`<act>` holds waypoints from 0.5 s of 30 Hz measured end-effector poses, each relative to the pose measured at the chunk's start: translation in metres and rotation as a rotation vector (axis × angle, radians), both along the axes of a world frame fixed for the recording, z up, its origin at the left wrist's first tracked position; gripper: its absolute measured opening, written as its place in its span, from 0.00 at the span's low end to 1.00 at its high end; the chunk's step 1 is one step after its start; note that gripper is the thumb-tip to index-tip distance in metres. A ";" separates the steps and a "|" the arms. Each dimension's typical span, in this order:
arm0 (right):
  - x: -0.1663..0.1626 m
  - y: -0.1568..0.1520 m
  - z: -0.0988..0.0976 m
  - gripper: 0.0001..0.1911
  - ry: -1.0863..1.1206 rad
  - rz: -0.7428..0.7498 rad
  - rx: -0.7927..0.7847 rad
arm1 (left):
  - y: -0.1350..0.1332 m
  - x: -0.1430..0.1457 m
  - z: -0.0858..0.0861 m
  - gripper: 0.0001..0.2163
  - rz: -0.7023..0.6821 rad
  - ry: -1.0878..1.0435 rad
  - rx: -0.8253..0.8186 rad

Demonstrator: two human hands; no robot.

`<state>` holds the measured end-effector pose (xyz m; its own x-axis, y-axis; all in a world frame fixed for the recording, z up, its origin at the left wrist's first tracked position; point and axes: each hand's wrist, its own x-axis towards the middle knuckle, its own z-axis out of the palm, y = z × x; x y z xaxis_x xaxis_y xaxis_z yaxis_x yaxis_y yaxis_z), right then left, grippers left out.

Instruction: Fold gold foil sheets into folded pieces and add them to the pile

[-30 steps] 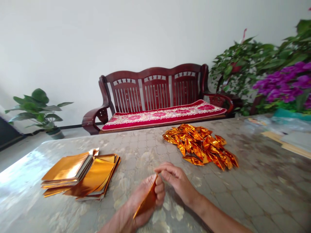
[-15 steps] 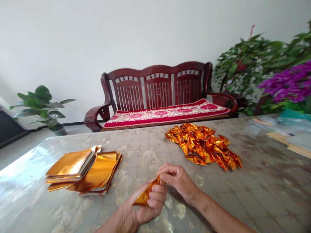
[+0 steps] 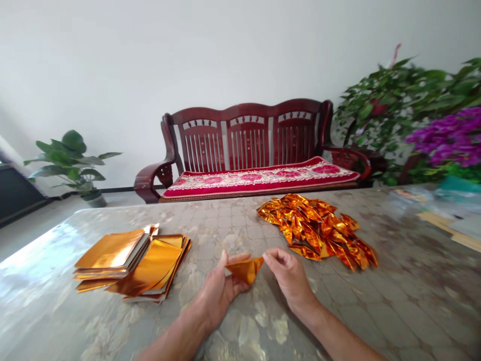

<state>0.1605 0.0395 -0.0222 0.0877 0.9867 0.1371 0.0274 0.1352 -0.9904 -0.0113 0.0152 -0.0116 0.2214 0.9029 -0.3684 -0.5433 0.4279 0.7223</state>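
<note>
A folded piece of gold foil paper [image 3: 246, 271], shaped roughly like a triangle with its point down, is held between my hands above the table. My left hand [image 3: 221, 288] cups it from the left, thumb raised and fingers curled behind and under it. At its right tip, my right hand [image 3: 287, 273] pinches the foil between thumb and forefinger. Beyond my right hand lies a pile of folded gold foil pieces [image 3: 308, 223], pointed at their ends. To the left are stacks of flat gold foil sheets [image 3: 112, 250].
The table [image 3: 218, 220] has a patterned, glossy cover. At its right edge lie plastic bags [image 3: 409, 195] and tan cardboard [image 3: 436, 220]. Behind stands a dark red wooden bench [image 3: 240, 135] with a floral cushion, flanked by potted plants [image 3: 75, 165] and purple flowers [image 3: 447, 138].
My left fist has loosened and turned, so more of the foil piece shows, now lying level. My right hand has shifted slightly right and down, pinching its right tip. The view has shifted slightly.
</note>
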 end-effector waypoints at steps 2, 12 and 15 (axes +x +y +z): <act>0.001 0.002 -0.002 0.15 0.011 -0.047 0.017 | -0.001 -0.002 0.002 0.29 0.006 0.019 0.047; 0.000 -0.006 0.003 0.17 0.016 0.024 0.046 | -0.006 0.012 -0.006 0.20 0.134 0.306 0.276; -0.003 -0.007 0.003 0.18 0.081 0.078 0.017 | -0.006 0.013 -0.005 0.20 0.149 0.303 0.264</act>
<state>0.1579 0.0320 -0.0194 0.0224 0.9885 0.1493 -0.0640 0.1505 -0.9865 0.0015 0.0090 -0.0163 -0.0015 0.9889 -0.1484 -0.3312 0.1395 0.9332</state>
